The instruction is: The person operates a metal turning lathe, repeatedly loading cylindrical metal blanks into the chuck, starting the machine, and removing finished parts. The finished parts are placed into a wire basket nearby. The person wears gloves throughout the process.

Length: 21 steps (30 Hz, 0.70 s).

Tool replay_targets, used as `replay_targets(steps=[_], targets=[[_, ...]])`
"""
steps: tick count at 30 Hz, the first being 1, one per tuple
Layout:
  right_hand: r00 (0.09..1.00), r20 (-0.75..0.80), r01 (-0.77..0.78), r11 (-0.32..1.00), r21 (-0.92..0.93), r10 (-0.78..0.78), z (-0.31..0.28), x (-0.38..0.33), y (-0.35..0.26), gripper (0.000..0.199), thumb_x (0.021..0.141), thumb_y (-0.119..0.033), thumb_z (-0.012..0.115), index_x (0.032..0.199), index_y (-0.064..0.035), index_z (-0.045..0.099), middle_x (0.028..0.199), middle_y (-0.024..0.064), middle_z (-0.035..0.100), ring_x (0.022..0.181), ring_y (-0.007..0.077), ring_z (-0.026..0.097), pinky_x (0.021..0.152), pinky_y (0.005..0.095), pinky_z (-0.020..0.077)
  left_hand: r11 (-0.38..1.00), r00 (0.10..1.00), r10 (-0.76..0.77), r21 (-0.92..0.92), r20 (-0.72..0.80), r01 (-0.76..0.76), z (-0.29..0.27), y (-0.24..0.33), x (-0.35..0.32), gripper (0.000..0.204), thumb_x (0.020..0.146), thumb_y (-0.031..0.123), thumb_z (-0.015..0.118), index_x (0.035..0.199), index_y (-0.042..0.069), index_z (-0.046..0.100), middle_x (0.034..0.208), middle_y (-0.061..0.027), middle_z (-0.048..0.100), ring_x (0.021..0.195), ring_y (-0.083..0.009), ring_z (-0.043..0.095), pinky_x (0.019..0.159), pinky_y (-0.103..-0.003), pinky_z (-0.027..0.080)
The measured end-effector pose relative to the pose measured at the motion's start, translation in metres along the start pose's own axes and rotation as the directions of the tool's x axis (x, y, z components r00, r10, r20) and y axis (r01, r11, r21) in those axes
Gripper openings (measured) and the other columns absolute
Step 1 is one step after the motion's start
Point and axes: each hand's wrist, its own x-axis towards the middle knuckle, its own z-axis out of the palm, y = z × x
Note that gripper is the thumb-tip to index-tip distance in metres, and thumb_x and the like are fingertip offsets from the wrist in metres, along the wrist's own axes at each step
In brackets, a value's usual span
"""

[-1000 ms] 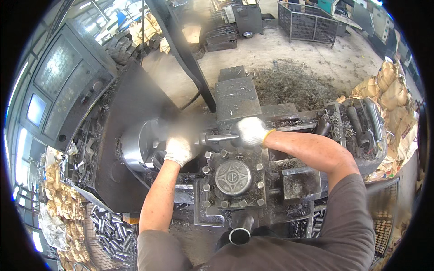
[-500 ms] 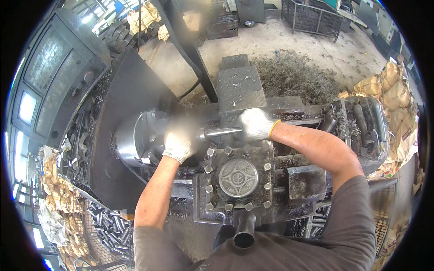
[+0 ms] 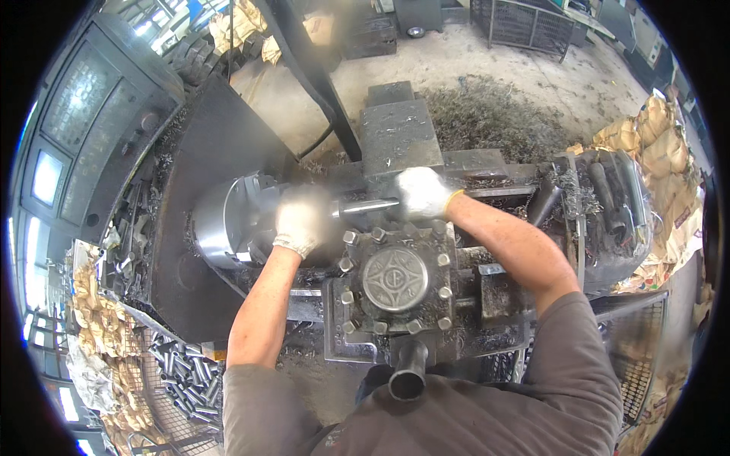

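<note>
I stand at a metal lathe. A bright steel bar (image 3: 366,206) lies level between the chuck (image 3: 228,220) and the tool post (image 3: 395,277). My left hand (image 3: 299,221), in a white glove and blurred by motion, is at the chuck end of the bar, on the chuck's face. My right hand (image 3: 420,192), also gloved, is closed around the bar's right end. The square tool post with its ring of bolt heads sits just below both hands, and its handle (image 3: 408,370) points toward me.
Tangled metal swarf (image 3: 487,114) lies on the floor behind the lathe. A bin of short steel tubes (image 3: 182,376) stands at my lower left. Brown sacks (image 3: 654,137) are stacked at the right, a grey control cabinet (image 3: 84,114) at the left, wire cages (image 3: 525,23) at the back.
The view has shifted, so the lathe sits lower in the picture. My left hand has gone from steady to blurred at the chuck. My right hand stays closed on the bar.
</note>
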Motion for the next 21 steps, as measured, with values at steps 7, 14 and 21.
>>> replay_targets(steps=[7, 14, 21], targets=[[0.998, -0.069, 0.017, 0.999, 0.038, -0.015, 0.007, 0.001, 0.010, 0.031, 0.083, -0.043, 0.076, 0.095, -0.0158, 0.084, 0.086, 0.0185, 0.077, 0.080, 0.0391, 0.076, 0.074, 0.0489, 0.0598, 0.998, 0.999, 0.013, -0.053, -0.047, -0.016, -0.004, -0.007, -0.002, 0.036, 0.066, 0.019, 0.079, 0.101, 0.008, 0.074, 0.106, -0.0129, 0.075, 0.105, -0.0341, 0.071, 0.093, -0.046, 0.056], [0.986, 0.003, -0.166, 0.982, -0.094, 0.167, 0.003, -0.032, 0.040, 0.025, 0.084, -0.039, 0.076, 0.094, -0.0166, 0.082, 0.082, 0.0143, 0.077, 0.078, 0.0374, 0.075, 0.073, 0.0493, 0.0604, 1.000, 1.000, 0.025, 0.002, -0.002, -0.025, -0.007, -0.001, -0.005, 0.039, 0.067, 0.029, 0.085, 0.099, 0.010, 0.074, 0.104, -0.0120, 0.073, 0.105, -0.0331, 0.070, 0.094, -0.047, 0.054], [0.714, 0.101, -0.562, 0.654, -0.507, 0.692, -0.080, -0.195, 0.096, 0.028, 0.080, -0.033, 0.080, 0.095, -0.0110, 0.084, 0.097, 0.0165, 0.081, 0.095, 0.0327, 0.079, 0.084, 0.0437, 0.0632, 0.972, 0.972, 0.142, -0.158, -0.189, -0.173, -0.035, 0.014, -0.006, 0.085, 0.063, 0.011, 0.091, 0.141, 0.000, 0.060, 0.141, -0.0233, 0.062, 0.131, -0.0418, 0.058, 0.117, -0.055, 0.041]])
